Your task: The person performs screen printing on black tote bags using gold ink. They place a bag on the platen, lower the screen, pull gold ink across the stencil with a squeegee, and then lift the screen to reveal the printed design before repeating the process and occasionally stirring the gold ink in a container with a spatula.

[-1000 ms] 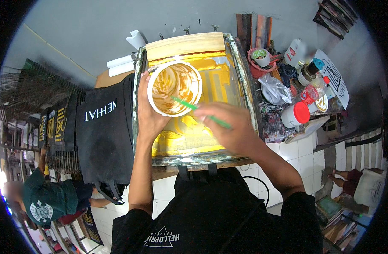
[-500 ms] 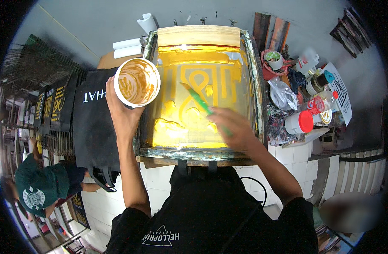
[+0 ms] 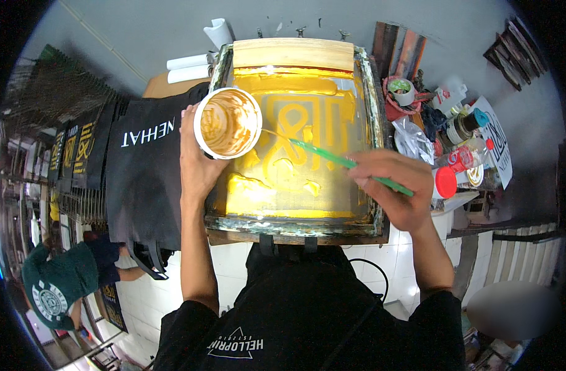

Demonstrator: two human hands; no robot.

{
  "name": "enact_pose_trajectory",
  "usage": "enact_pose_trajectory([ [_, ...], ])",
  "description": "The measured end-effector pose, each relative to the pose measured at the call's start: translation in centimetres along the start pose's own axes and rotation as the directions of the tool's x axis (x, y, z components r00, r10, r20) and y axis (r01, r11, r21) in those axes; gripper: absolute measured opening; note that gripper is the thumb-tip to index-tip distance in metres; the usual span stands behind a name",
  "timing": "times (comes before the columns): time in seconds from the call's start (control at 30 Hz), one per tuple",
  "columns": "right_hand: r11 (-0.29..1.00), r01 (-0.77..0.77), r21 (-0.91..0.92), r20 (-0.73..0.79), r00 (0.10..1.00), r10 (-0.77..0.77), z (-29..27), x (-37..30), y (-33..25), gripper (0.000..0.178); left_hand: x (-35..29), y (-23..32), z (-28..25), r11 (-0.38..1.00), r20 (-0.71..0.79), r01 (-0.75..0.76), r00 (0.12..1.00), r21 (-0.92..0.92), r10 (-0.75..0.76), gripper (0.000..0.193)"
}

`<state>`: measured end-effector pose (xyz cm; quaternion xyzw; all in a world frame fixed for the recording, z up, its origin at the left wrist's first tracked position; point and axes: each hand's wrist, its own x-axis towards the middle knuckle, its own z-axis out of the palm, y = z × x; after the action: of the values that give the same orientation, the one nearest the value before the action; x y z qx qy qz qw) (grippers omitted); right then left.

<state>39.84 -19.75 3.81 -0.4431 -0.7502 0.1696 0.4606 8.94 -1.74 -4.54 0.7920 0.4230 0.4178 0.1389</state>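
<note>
My left hand (image 3: 201, 170) is wrapped round a white plastic tub (image 3: 228, 125), tilted so its open mouth shows ochre-yellow ink smeared on the inner walls. In my right hand (image 3: 397, 185) is a slim green-handled spatula (image 3: 323, 153), its ink-coated tip close to the tub's rim; I cannot tell whether they touch. Below both hands lies a screen-printing frame (image 3: 295, 229) with worn, paint-spotted edges. Yellow ink (image 3: 249, 187) sits in thick blobs on its mesh, around a stencilled design. Across the far end rests a wooden-handled squeegee (image 3: 292, 55).
Black printed fabric (image 3: 144, 179) lies left of the frame. To the right stand a jar with a red lid (image 3: 445, 183), bottles, crumpled plastic (image 3: 413, 141) and a tape roll (image 3: 400, 91). White paper rolls (image 3: 190, 69) lie at the back left. Another person (image 3: 63, 278) is at lower left.
My left hand has brought the tub to the right, over the mesh. My right hand has moved right, lifting the spatula off the screen and bringing its tip to the tub's rim.
</note>
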Motion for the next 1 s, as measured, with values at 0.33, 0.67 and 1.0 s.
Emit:
enact_pose_trajectory([
  [0.33,0.876,0.257,-0.408,0.073,0.966,-0.249,6.2,3.6,1.6,0.034,1.6,2.8,4.7,0.942,0.075,-0.114,0.987,-0.317,0.145,0.114],
  [0.67,0.939,0.214,-0.27,-0.02,0.974,-0.227,6.7,2.5,0.4,0.034,1.4,2.6,5.6,0.914,0.004,-0.173,0.982,-0.366,0.187,0.116],
  [1.0,0.938,0.221,-0.266,0.097,0.975,-0.201,7.3,3.9,-0.6,0.035,1.1,2.9,5.6,0.925,0.043,-0.117,0.989,-0.362,0.142,0.107],
])
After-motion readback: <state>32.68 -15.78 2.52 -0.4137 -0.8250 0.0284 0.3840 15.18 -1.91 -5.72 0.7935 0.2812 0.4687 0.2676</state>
